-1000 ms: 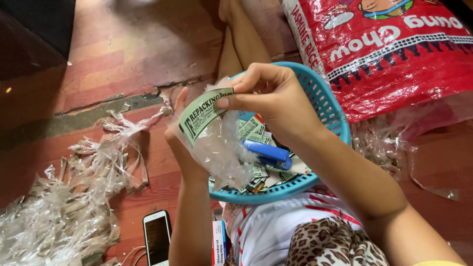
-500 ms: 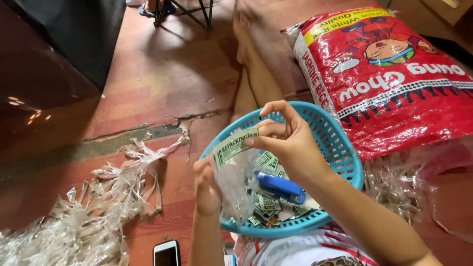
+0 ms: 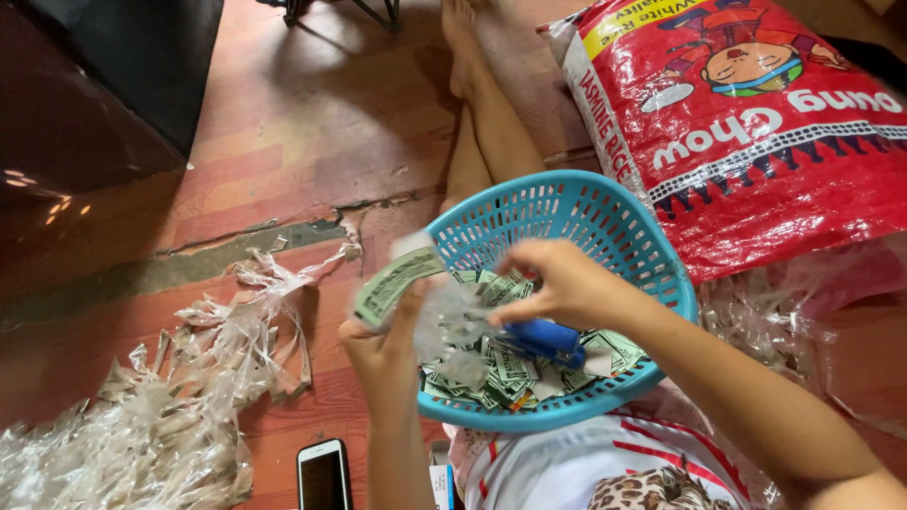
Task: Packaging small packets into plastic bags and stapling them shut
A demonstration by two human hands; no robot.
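In the middle of the frame the left hand [image 3: 378,345] pinches a small clear plastic bag with a green paper label [image 3: 397,283] at its top; the label is blurred and tilts up toward the upper right. Half a second ago this label sat higher, with the right hand's fingers on it above the basket rim. Now the right hand [image 3: 557,283] has let go of the label and dropped lower, its fingers curled down over the inside of the turquoise plastic basket [image 3: 605,208], close above the blue stapler [image 3: 543,340] that lies on the heap of green labels [image 3: 501,368]. Whether those fingers grip anything cannot be told; the clear film between the two hands is smeared by motion. The basket rests on the person's lap, lower centre of the frame. The view has also tilted: the red rice sack [image 3: 756,132] fills the upper right, the pile of clear plastic strips [image 3: 161,416] spreads over the lower left, and a phone [image 3: 323,475] lies at the bottom edge.
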